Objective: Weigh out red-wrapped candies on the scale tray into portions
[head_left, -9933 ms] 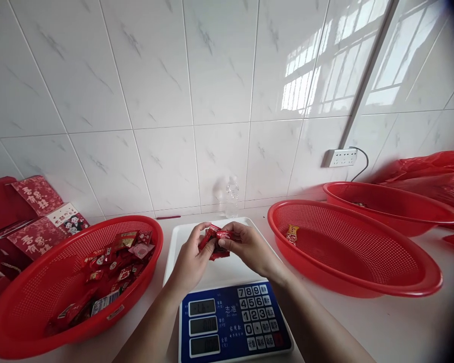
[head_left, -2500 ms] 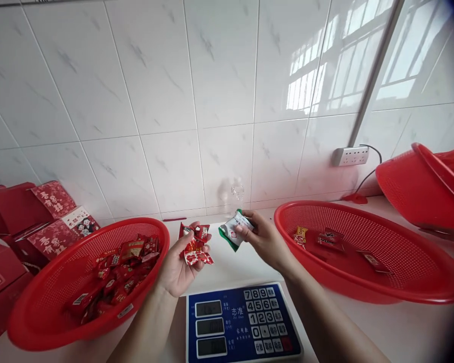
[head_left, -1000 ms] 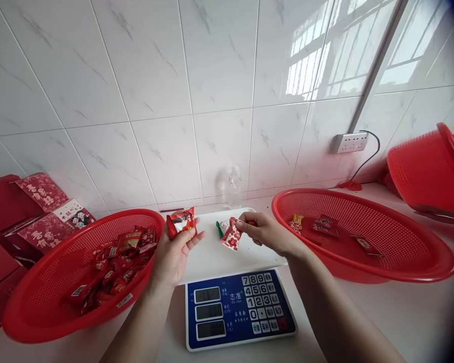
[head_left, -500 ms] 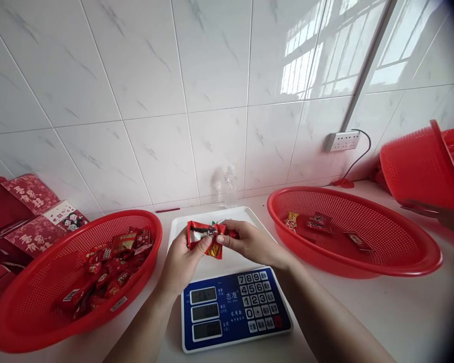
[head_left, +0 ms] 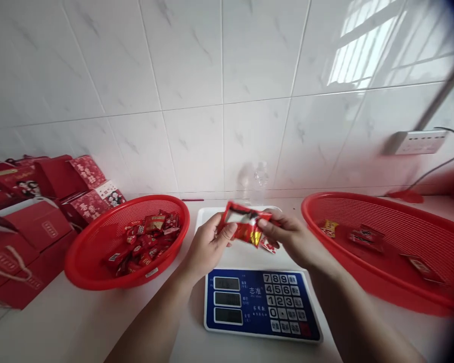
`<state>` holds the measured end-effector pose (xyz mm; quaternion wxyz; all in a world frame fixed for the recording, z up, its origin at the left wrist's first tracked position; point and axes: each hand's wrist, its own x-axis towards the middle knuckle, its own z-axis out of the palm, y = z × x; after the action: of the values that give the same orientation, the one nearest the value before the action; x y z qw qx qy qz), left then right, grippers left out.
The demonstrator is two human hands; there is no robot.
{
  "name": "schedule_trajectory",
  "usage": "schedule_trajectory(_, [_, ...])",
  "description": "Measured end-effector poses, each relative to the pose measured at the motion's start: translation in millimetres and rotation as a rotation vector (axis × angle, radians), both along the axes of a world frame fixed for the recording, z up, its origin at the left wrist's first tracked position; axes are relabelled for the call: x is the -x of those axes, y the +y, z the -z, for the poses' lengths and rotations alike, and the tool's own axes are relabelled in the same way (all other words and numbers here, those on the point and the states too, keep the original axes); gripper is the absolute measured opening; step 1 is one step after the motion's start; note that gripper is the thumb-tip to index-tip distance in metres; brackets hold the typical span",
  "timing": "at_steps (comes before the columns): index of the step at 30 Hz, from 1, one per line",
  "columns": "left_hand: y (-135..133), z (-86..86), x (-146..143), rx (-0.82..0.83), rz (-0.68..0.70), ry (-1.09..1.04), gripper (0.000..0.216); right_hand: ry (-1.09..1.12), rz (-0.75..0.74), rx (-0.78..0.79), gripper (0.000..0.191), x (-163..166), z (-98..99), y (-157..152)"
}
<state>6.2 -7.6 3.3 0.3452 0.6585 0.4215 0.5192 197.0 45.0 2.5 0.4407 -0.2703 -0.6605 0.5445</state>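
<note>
Two red plastic baskets flank our scale [head_left: 257, 302]: the left basket [head_left: 93, 254], toward ten o'clock, holds a heap of small wrapped sweets [head_left: 147, 247], while the right basket [head_left: 386, 212], at three o'clock, has a few scattered pieces on its floor. Red gift boxes [head_left: 49, 217] crowd in beyond the left basket, a clear bottle [head_left: 261, 179] stands at twelve o'clock near the tiled wall [head_left: 192, 55], and a white power strip [head_left: 419, 142] sits at two o'clock. Our hands partly cover the white tray [head_left: 236, 259]. Both forearms reach up from below, converging over it, and we hold a packet [head_left: 244, 224] there between them, tilted down to the right. Our left hand [head_left: 206, 244] clamps one end between thumb and fingers; our right hand [head_left: 293, 234] pinches the other. Beneath the right fingers shows a flowered wrapper [head_left: 269, 245], and we cannot tell whether it is gripped. The packet is shiny, crinkled and roughly rectangular, red with silvery and yellow patches; the baskets are oval, their sides finely perforated.
</note>
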Motion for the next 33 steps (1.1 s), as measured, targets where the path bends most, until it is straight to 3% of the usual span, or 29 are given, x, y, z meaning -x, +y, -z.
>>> schedule_trajectory(5, [14.8,-22.6,48.5,-0.058,-0.249,0.283,0.025,0.414,0.330,0.120,0.035,-12.7,-13.9,7.1])
schedule_trajectory(8, [32.7,-25.5,102.3,0.146,-0.493,0.718,0.028,0.578,0.437,0.129,0.035,-22.2,-27.3,6.4])
schedule_trajectory(12, [36.8,-3.3,174.7,0.469,-0.471,0.931,0.025,0.655,0.488,0.064,0.033,-30.4,-35.3,5.0])
schedule_trajectory(15, [25.9,19.7,210.4,0.679,-0.435,1.028,0.057,0.648,0.496,0.029,0.030,-32.8,-35.2,4.2])
schedule_trajectory(17, [21.4,31.0,224.7,0.751,-0.414,1.060,0.078,0.645,0.509,0.020,0.028,-33.0,-34.6,3.5])
schedule_trajectory(19, [22.6,37.2,234.3,0.777,-0.379,1.069,0.083,0.642,0.513,0.012,0.026,-32.7,-34.1,2.9])
schedule_trajectory(22, [31.6,38.3,246.5,0.763,-0.350,1.069,0.060,0.636,0.518,0.005,0.024,-32.2,-32.8,2.9])
schedule_trajectory(26, [44.2,34.9,265.9,0.736,-0.421,1.079,0.033,0.633,0.540,0.013,0.023,-31.4,-30.0,4.6])
schedule_trajectory(33, [58.3,47.5,288.3,0.704,-0.572,1.193,0.037,0.601,0.545,0.020,0.026,-25.3,-28.5,5.0])
